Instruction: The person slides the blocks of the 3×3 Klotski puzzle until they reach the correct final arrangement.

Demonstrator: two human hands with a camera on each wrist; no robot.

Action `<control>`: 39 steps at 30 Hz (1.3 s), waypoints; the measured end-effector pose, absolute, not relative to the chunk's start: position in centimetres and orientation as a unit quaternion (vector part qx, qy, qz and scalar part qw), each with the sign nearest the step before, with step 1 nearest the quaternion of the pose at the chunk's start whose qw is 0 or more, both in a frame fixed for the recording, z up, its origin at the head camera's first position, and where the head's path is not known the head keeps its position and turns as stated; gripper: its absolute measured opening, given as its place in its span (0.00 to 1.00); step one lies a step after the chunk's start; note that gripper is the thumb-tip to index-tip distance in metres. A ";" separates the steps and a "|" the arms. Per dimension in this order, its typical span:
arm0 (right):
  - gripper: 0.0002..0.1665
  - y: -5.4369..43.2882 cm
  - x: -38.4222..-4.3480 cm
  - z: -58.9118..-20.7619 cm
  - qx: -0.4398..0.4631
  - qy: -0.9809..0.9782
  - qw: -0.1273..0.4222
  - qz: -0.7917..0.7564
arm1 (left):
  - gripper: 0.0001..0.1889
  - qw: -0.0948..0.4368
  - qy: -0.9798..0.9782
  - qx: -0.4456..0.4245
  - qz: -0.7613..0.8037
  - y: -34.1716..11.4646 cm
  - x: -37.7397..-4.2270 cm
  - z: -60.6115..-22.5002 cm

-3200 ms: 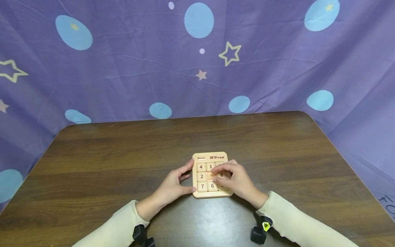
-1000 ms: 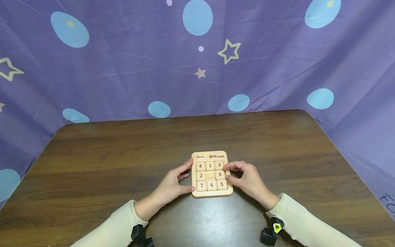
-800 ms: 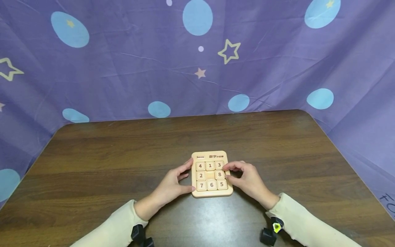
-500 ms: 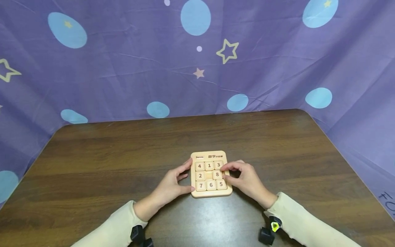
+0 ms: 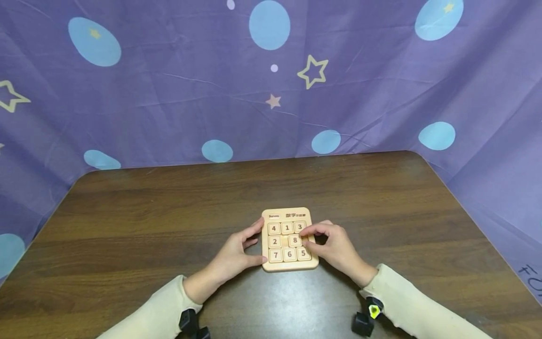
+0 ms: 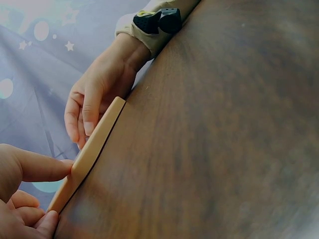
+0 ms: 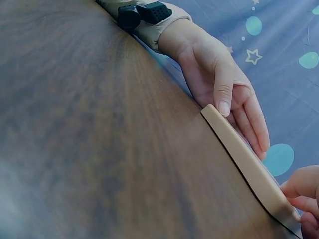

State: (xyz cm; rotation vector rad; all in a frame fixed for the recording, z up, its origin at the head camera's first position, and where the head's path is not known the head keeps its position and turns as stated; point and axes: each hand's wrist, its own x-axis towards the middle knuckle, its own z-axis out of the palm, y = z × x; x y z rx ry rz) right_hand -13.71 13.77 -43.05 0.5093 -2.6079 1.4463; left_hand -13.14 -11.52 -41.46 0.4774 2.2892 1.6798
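Note:
In the head view, a pale wooden number slide puzzle [image 5: 290, 269] lies on the table. Its rows read 4, 1, 3, then 2 and 8, then 7, 6, 5. The 8 tile [image 5: 295, 240] sits partway between the middle and right columns, with a narrow gap to its left. My left hand [image 5: 232, 252] rests along the puzzle's left side, thumb at the near corner and fingertips near the far corner. My right hand [image 5: 334, 244] touches the 8 tile at its right side with index finger and thumb, the other fingers folded behind.
The brown wooden table [image 5: 169, 212] stretches around the puzzle, with rounded far corners. A purple curtain [image 5: 186, 103] with stars and blue dots hangs behind it. Black cameras are strapped at both sleeves.
My right hand moves from over the puzzle to its right side, then back left, and the 8 tile slides left from the right column. My left hand stays at the left side.

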 end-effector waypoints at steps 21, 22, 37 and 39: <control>0.14 13.4 -13.8 -42.9 0.173 -0.858 0.057 0.480 | 0.42 0.130 0.792 0.166 0.573 -11.5 -13.2 -41.5; 0.14 13.4 -13.8 -42.8 0.172 -0.859 0.057 0.479 | 0.42 0.129 0.792 0.167 0.572 -11.5 -13.2 -41.5; 0.14 13.0 -13.8 -42.7 0.167 -0.868 0.052 0.465 | 0.42 0.133 0.794 0.163 0.571 -11.5 -13.2 -41.5; 0.14 12.9 -13.7 -42.7 0.166 -0.867 0.051 0.467 | 0.42 0.133 0.794 0.164 0.570 -11.5 -13.2 -41.5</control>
